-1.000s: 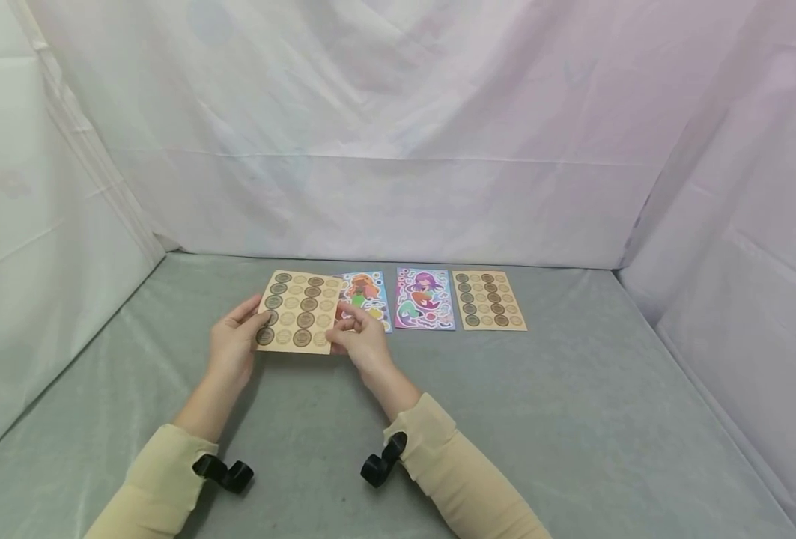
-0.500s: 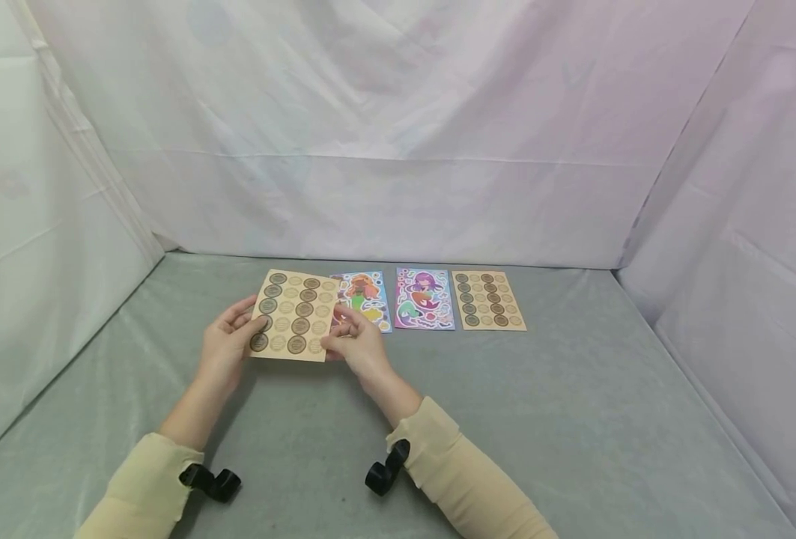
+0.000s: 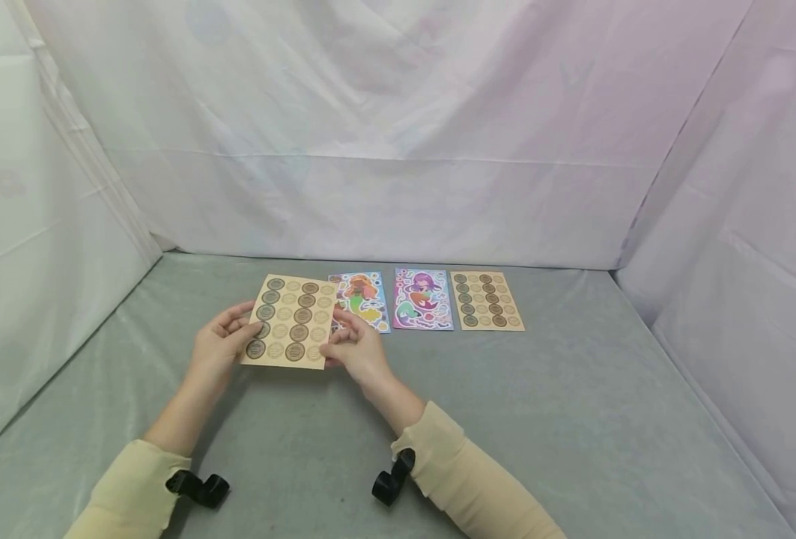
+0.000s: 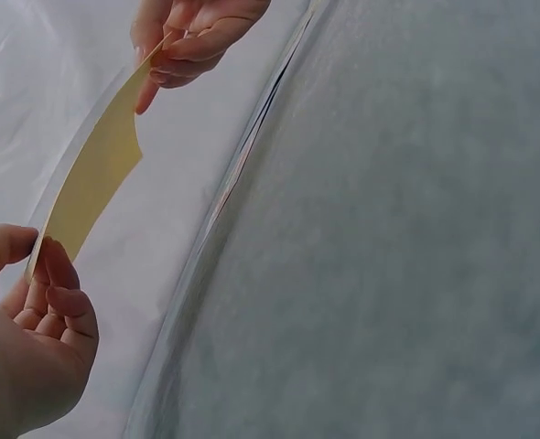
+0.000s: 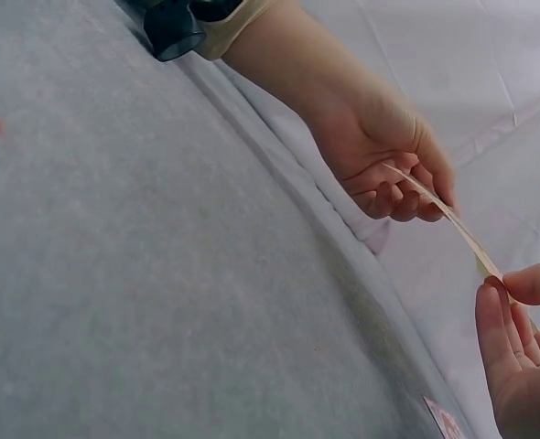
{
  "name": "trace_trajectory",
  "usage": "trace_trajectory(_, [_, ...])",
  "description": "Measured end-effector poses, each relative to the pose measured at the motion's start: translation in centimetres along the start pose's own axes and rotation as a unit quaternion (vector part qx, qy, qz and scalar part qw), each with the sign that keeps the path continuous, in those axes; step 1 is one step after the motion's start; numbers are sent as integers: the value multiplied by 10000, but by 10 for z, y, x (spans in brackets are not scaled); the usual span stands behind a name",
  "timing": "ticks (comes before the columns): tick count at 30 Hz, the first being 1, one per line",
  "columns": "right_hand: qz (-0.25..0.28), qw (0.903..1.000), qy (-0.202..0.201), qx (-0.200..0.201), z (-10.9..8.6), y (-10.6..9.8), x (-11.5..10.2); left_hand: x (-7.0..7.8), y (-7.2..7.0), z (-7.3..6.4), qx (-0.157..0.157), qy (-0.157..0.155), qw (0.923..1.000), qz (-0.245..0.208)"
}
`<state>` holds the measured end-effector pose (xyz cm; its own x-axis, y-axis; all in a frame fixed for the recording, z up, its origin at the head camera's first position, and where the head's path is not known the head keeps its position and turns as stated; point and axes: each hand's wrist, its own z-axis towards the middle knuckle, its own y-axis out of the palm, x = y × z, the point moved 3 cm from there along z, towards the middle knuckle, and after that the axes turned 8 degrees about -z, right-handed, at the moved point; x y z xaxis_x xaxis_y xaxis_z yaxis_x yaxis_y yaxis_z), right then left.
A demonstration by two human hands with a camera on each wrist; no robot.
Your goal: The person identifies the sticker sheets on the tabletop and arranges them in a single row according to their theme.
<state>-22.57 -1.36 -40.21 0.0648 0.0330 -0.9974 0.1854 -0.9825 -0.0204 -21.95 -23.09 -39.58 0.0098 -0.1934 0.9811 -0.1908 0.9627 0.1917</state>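
Note:
A tan sticker sheet [image 3: 285, 322] printed with rows of round seals, some dark brown and some pale, is held up over the table, facing the head camera. My left hand [image 3: 219, 340] pinches its left edge between thumb and fingers. At the lower right edge, my right hand [image 3: 360, 348] pinches it the same way. Seen from the left wrist, the sheet's plain yellowish back [image 4: 96, 169] bows slightly between the two hands. The right wrist view catches the sheet [image 5: 458, 229] nearly edge-on.
Along the table's back lie a blue mermaid sticker sheet [image 3: 364, 299], partly covered by the held one, a pink-purple mermaid sheet [image 3: 423, 299] and another tan seal sheet [image 3: 487, 301]. White cloth walls [image 3: 398, 202] enclose the grey table [image 3: 573, 419] at the back and sides.
Both hands have drawn the tan sticker sheet a little toward the body and to the left, uncovering more of the blue mermaid sheet. The other sheets stay put.

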Motion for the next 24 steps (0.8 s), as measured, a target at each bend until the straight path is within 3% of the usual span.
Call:
trace_trajectory(7, [12, 10000, 12, 3, -4, -1, -1, 2, -1, -2, -204, -255, 9993, 178])
trace_trajectory(11, [55, 10000, -50, -16, -7, -1, 0, 1, -3, -2, -412, -401, 9983, 34])
trace_trajectory(19, [23, 9998, -84, -182, -13, 1, 1, 0, -9, -5, -1113, -600, 9913, -375])
trace_trajectory(24, [-50, 9994, -114, -321, -19, 1, 1, 0, -14, -7, -1565, -531, 9856, -346])
